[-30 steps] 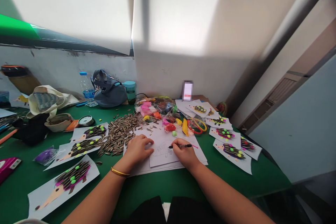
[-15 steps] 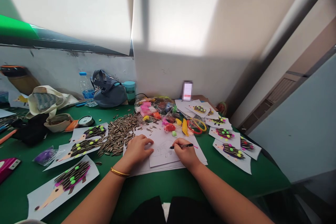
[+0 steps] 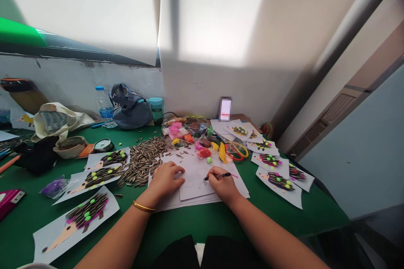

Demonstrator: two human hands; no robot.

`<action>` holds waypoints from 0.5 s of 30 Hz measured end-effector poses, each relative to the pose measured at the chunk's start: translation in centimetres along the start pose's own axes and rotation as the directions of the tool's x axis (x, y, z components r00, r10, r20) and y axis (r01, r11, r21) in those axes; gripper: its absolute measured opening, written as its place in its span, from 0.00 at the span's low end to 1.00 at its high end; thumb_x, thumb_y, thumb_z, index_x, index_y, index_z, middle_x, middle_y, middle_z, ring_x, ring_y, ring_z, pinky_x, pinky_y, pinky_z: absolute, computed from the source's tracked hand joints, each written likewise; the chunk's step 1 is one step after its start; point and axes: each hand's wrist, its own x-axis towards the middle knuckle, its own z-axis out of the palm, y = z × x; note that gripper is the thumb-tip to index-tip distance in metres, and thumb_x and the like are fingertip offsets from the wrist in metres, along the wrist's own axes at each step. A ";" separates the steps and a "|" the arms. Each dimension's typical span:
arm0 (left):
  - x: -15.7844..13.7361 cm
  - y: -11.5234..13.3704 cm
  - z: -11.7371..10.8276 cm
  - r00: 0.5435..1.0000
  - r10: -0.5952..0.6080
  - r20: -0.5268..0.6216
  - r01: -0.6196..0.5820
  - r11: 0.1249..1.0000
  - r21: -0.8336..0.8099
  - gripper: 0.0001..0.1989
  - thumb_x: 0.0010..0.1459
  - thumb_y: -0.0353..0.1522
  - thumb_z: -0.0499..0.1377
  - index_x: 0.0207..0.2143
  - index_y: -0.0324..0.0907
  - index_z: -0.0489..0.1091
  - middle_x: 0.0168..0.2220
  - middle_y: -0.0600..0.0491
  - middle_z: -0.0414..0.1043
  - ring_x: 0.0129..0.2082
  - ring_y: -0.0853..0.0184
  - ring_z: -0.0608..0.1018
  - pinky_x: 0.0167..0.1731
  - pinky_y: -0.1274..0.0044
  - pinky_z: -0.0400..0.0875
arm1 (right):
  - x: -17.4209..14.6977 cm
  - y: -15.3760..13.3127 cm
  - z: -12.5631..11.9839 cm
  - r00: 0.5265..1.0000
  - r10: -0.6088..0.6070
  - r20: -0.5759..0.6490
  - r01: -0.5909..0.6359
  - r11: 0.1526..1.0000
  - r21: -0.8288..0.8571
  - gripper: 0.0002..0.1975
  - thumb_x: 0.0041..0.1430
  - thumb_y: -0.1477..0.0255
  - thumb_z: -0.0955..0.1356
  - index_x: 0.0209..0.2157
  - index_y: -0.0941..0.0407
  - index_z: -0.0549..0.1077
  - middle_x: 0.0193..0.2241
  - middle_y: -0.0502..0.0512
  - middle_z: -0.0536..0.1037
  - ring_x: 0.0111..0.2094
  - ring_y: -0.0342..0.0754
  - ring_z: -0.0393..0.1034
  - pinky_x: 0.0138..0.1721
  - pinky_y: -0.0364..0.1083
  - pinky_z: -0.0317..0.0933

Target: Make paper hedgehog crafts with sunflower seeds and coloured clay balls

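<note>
pen [image 3: 226,175]: black | paper [image 3: 196,193]: white, grey lines | tabletop [image 3: 189,225]: green | seeds [image 3: 143,157]: dark, pale-striped | bracelet [image 3: 144,207]: gold

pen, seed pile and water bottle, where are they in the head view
Pen [image 3: 226,175], head view, on its dark barrel.
Seed pile [image 3: 143,159], head view, middle of the heap.
Water bottle [image 3: 106,113], head view, on its blue label.

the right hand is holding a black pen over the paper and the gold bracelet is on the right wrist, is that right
Not quite: the gold bracelet is on the left wrist, as the head view shows. The right hand does hold a black pen over the paper.
</note>
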 end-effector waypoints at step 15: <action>-0.1 0.2 -0.2 1.000 -0.010 0.011 0.010 1.000 -0.012 0.16 0.51 0.41 0.61 0.44 0.53 0.76 0.46 0.52 0.72 0.50 0.58 0.71 0.48 0.69 0.61 | 0.5 -0.1 -0.4 0.997 -0.069 0.031 0.067 0.996 0.058 0.12 0.59 0.64 0.63 0.35 0.54 0.76 0.30 0.51 0.78 0.33 0.48 0.71 0.35 0.44 0.63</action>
